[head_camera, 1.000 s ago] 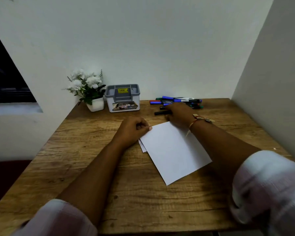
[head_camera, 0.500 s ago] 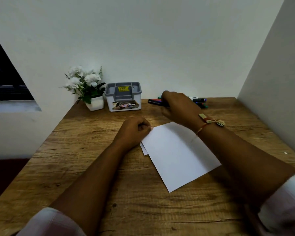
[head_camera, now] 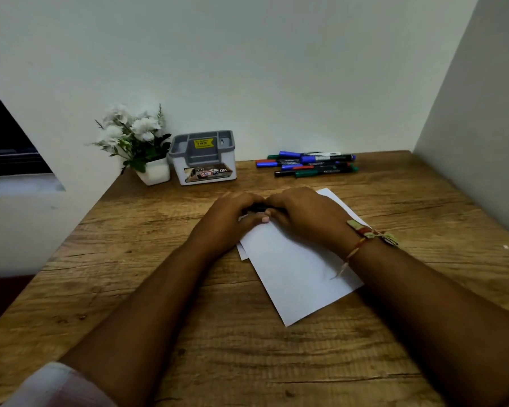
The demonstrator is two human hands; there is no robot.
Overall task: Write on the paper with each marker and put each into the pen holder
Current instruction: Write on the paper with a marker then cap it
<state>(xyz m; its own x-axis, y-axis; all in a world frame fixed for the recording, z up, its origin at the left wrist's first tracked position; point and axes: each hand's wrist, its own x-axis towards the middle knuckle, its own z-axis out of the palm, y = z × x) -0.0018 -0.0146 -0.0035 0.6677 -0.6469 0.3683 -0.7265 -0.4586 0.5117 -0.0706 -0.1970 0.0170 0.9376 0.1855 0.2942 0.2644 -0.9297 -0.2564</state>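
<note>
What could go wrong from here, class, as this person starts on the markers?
1. Both hands, left and right, grip a black marker over the paper; uncapping could smear it.
2. The loose sheets may slide.
3. The marker pile could roll when picked from.

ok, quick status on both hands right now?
Left hand: closed on one end of a black marker, above the paper.
Right hand: closed on the marker's other end.

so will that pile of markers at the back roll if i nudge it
Probably: the markers look round-barrelled and lie loosely stacked on the flat table, so the top ones would likely slide off. They look light, so even a slight push should scatter them.
</note>
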